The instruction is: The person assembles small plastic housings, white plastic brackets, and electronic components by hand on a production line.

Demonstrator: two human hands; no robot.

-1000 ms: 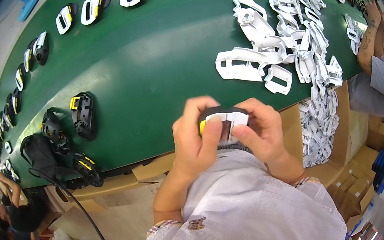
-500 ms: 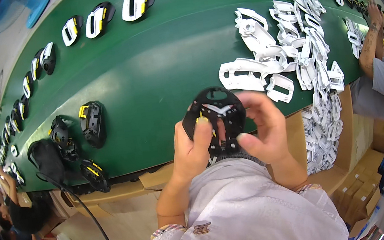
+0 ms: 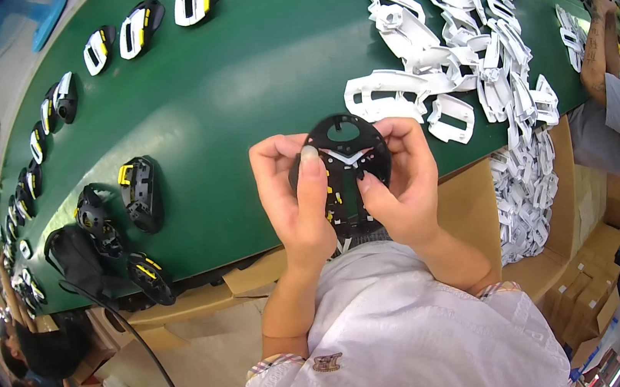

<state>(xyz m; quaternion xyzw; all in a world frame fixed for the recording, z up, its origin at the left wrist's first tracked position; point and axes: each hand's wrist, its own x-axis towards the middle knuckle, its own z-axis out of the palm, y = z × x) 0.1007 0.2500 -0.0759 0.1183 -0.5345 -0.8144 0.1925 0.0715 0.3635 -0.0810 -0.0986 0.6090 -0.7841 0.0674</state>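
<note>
Between my hands is a black oval plastic shell with a large hole near its far end, a white V-shaped part across its inner side and small yellow bits along its left. My left hand grips the left edge, its thumb lying over the inner face. On the opposite side my right hand has its fingers behind the rim and its thumb pressed on the inside, beside the right arm of the white V. The fingers of both hands are partly hidden behind the shell.
White plastic frames lie heaped on the green table at right; a cardboard box below holds more. Black shells with yellow parts and a black pouch-like item with a cable sit left. Assembled black-and-white pieces line the far edge. Other people work at both sides.
My right hand has closed on the shell; its thumb has moved onto the inner face. My left thumb has slid farther up. The whole view has shifted slightly.
</note>
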